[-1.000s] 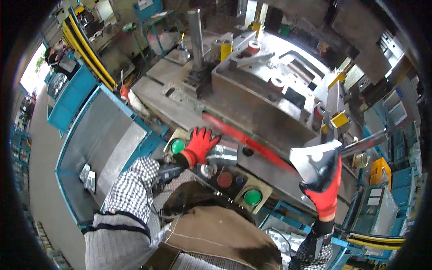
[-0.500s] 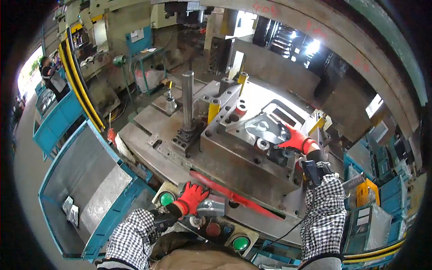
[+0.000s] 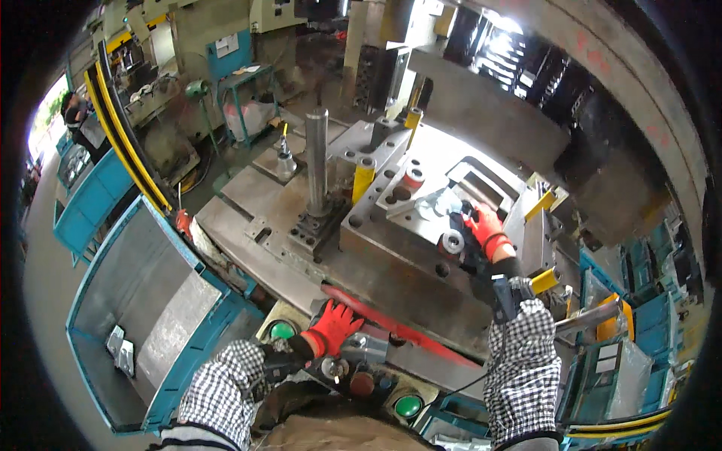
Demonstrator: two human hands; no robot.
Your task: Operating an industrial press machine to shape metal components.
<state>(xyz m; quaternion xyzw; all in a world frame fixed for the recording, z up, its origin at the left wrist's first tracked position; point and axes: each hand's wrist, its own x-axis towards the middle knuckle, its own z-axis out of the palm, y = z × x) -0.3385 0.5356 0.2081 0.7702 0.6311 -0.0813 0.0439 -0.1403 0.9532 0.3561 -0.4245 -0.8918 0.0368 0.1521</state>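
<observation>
My right hand (image 3: 487, 229), in a red glove, reaches over the steel die block (image 3: 406, 244). Its fingers are bent at the right edge of a shiny sheet-metal part (image 3: 438, 204) on the die's top; motion smears the fingertips somewhat. A round metal guide bush (image 3: 451, 241) stands just in front of that part. My left hand (image 3: 333, 328), also red-gloved, is low at the press bed's front edge. It grips a second, bent sheet-metal part (image 3: 368, 349), mostly under the palm, above the control panel (image 3: 421, 389). The thumb's hold is hidden.
A thick steel post (image 3: 317, 161) and a yellow cylinder (image 3: 363, 180) rise left of the die. At left is a blue-rimmed bin (image 3: 162, 391) with a few metal pieces. Green buttons (image 3: 408, 406) sit near my waist. Far left, a person (image 3: 77, 120) stands.
My right hand has shifted slightly left and up along the part on the die. My left hand and its metal part have moved a little right. The view has tilted slightly.
</observation>
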